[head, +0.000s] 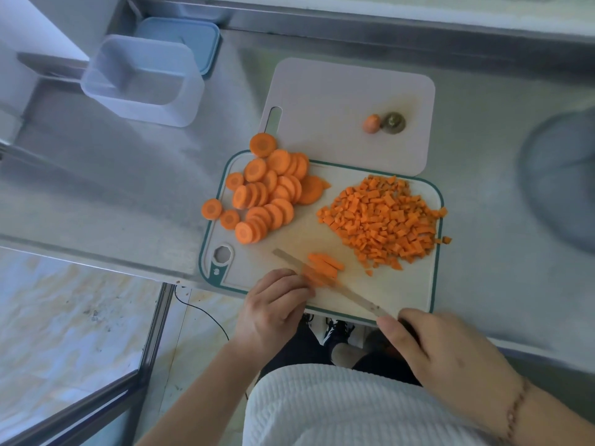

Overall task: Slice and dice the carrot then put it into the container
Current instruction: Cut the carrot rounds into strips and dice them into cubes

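Observation:
A green-rimmed cutting board (pixel 415 304) lies near the counter's front edge. Round carrot slices (pixel 267 191) are heaped on its left, some spilling onto the counter. On the right of the board lies a pile of diced carrot (pixel 386 220). My left hand (pixel 273 307) holds down a small stack of carrot strips (pixel 323 263) with curled fingertips. My right hand (pixel 447 355) grips a knife (pixel 341 289); its blade lies across the strips next to my left fingers. An empty clear container (pixel 141 80) stands at the far left of the counter.
A second, pale board (pixel 338 98) lies behind the first, with the carrot end pieces (pixel 383 122) on it. A blue lid (pixel 193 37) sits behind the container. A grey round object (pixel 560 178) is at the right edge. The steel counter's front edge runs below my hands.

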The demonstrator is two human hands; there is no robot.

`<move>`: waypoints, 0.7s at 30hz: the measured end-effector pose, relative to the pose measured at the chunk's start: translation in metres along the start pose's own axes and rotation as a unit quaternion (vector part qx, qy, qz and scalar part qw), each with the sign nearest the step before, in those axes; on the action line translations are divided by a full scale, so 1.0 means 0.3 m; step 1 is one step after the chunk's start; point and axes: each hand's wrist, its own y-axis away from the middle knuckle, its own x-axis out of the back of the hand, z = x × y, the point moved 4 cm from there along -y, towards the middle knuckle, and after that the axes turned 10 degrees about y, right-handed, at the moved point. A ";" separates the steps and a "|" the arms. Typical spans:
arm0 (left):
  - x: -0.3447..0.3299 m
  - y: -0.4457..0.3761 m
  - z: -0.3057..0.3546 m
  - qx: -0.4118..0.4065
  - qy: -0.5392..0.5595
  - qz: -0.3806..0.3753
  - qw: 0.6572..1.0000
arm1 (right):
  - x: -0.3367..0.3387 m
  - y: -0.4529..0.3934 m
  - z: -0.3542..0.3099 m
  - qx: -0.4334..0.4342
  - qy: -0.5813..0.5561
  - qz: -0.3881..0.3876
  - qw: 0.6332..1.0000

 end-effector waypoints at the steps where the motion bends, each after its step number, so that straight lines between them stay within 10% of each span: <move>1: 0.022 0.001 0.002 0.008 0.016 0.022 1.000 | 0.005 0.003 0.022 0.004 0.064 0.030 0.997; 7: 0.226 -0.103 0.016 0.203 0.049 0.241 0.948 | 0.018 -0.012 0.112 0.063 0.238 0.127 0.961; 13: 0.053 -0.283 0.036 0.081 -0.012 -0.252 0.964 | 0.004 0.005 0.116 0.124 0.264 0.220 0.931; 21: -0.030 -0.298 -0.014 0.047 0.023 -0.315 0.948 | -0.017 0.027 0.130 0.126 0.257 0.236 0.929</move>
